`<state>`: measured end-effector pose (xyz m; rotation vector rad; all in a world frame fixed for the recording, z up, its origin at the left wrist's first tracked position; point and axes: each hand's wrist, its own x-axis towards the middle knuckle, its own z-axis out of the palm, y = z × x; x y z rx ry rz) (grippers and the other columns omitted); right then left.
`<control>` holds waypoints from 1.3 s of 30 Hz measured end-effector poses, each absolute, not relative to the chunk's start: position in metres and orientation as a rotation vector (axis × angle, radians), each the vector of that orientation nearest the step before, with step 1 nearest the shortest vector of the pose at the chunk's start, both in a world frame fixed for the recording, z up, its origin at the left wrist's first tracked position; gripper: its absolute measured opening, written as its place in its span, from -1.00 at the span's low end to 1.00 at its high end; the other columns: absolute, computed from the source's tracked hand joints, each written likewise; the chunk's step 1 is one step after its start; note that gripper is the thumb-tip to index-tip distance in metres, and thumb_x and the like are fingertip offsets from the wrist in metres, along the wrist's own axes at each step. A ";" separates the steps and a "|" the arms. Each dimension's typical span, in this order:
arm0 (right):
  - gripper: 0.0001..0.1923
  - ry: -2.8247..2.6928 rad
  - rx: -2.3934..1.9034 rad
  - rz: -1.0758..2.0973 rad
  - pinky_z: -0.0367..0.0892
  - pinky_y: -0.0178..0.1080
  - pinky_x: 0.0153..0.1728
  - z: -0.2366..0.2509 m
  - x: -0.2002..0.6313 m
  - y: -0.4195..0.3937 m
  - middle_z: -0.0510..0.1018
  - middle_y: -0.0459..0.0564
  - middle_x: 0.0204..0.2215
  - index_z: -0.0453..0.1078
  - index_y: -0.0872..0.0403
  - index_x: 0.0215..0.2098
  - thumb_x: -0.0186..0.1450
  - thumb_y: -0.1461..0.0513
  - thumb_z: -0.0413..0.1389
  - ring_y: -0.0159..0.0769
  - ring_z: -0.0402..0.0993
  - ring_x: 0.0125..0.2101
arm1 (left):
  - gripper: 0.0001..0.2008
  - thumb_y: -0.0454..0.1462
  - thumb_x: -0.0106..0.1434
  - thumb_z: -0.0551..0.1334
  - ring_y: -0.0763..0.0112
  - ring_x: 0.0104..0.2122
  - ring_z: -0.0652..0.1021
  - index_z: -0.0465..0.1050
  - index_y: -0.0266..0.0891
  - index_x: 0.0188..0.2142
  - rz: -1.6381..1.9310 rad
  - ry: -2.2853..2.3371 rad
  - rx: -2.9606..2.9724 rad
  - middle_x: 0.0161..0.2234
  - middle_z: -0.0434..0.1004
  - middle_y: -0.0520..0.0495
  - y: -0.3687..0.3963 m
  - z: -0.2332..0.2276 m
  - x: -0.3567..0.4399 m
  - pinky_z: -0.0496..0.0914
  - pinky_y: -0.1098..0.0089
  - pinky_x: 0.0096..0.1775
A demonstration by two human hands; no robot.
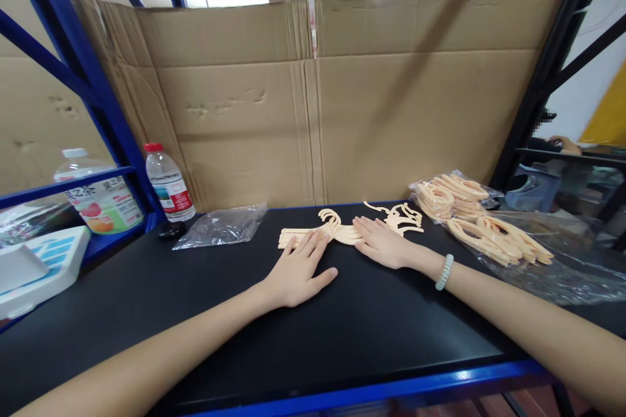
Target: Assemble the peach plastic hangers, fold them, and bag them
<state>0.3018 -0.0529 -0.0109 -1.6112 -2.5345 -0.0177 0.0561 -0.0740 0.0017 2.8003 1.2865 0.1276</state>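
Note:
Several cream hangers (348, 234) lie stacked on the black tabletop in the middle, their hooks pointing toward the back. My left hand (300, 270) rests flat by the stack's left part, fingertips on the hangers and thumb held apart. Over the right end, my right hand (384, 242) lies with fingers stretched out, covering part of the stack. A beaded bracelet (445, 272) circles my right wrist. Just beyond that hand is a loose heap of cream hooked pieces (405, 216).
Bagged cream hangers (452, 195) and more hangers on clear plastic (499, 241) sit at the right. A clear plastic bag (221, 227), a red-capped water bottle (169, 186) and a white-and-blue device (46, 267) are at the left. Cardboard (244, 124) walls the back.

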 end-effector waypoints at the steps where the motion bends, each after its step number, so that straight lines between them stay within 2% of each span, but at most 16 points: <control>1: -0.28 -2.527 -1.609 -0.019 -0.13 0.05 0.25 -0.012 0.302 -0.052 -0.03 0.24 0.31 -0.09 0.32 0.32 0.37 -0.01 -0.32 -0.03 -0.13 0.30 | -0.24 0.15 0.31 -0.22 0.16 0.32 -0.20 -0.24 -0.24 0.34 0.133 1.287 2.803 0.35 -0.30 -0.12 -0.074 0.001 0.056 -0.23 0.01 0.25; 14: -0.32 -2.522 -1.534 -0.056 -0.09 0.09 0.23 -0.021 0.308 -0.045 0.02 0.21 0.30 -0.06 0.22 0.33 0.38 -0.01 -0.30 -0.03 -0.08 0.29 | -0.27 0.12 0.33 -0.18 0.16 0.32 -0.13 -0.19 -0.26 0.33 0.196 1.237 2.827 0.34 -0.22 -0.16 -0.074 -0.001 0.055 -0.21 0.02 0.25; 20: -0.30 -2.520 -1.563 -0.040 -0.11 0.08 0.24 -0.021 0.307 -0.047 -0.01 0.21 0.30 -0.07 0.23 0.33 0.38 -0.03 -0.31 -0.03 -0.12 0.29 | -0.33 0.02 0.35 -0.09 0.20 0.31 -0.06 -0.15 -0.28 0.33 0.306 1.147 2.879 0.34 -0.16 -0.14 -0.076 0.002 0.054 -0.15 0.07 0.26; 26: -0.28 -2.537 -1.603 -0.008 -0.15 0.06 0.25 -0.017 0.306 -0.049 -0.05 0.24 0.31 -0.11 0.33 0.33 0.38 -0.01 -0.32 -0.04 -0.15 0.30 | -0.41 -0.07 0.36 -0.05 0.23 0.30 0.02 -0.04 -0.25 0.31 0.357 1.111 2.881 0.31 -0.02 -0.13 -0.078 0.002 0.055 -0.08 0.08 0.26; 34: -0.27 -2.497 -1.569 0.010 -0.10 0.10 0.23 -0.018 0.305 -0.050 -0.02 0.23 0.30 -0.07 0.28 0.32 0.37 -0.05 -0.30 -0.02 -0.13 0.30 | -0.52 -0.14 0.35 -0.01 0.24 0.27 0.13 0.16 -0.22 0.22 0.435 1.005 2.914 0.27 0.11 -0.13 -0.078 0.002 0.054 -0.04 0.09 0.26; 37: -0.31 -2.394 -1.509 -0.092 -0.04 0.04 0.22 -0.012 0.313 -0.047 0.09 0.20 0.28 0.03 0.24 0.29 0.37 -0.04 -0.27 -0.05 -0.05 0.28 | -0.54 -0.15 0.35 0.00 0.24 0.26 0.15 0.19 -0.19 0.20 0.442 0.990 2.911 0.26 0.15 -0.12 -0.079 0.002 0.054 -0.04 0.08 0.26; 39: -0.40 -2.282 -1.596 -0.192 0.06 -0.10 0.19 -0.001 0.324 -0.039 0.24 0.18 0.21 0.15 0.21 0.24 0.38 0.03 -0.22 -0.11 0.12 0.22 | -0.55 -0.16 0.35 0.00 0.23 0.26 0.16 0.20 -0.17 0.20 0.455 0.987 2.906 0.26 0.16 -0.11 -0.079 0.002 0.054 -0.04 0.07 0.26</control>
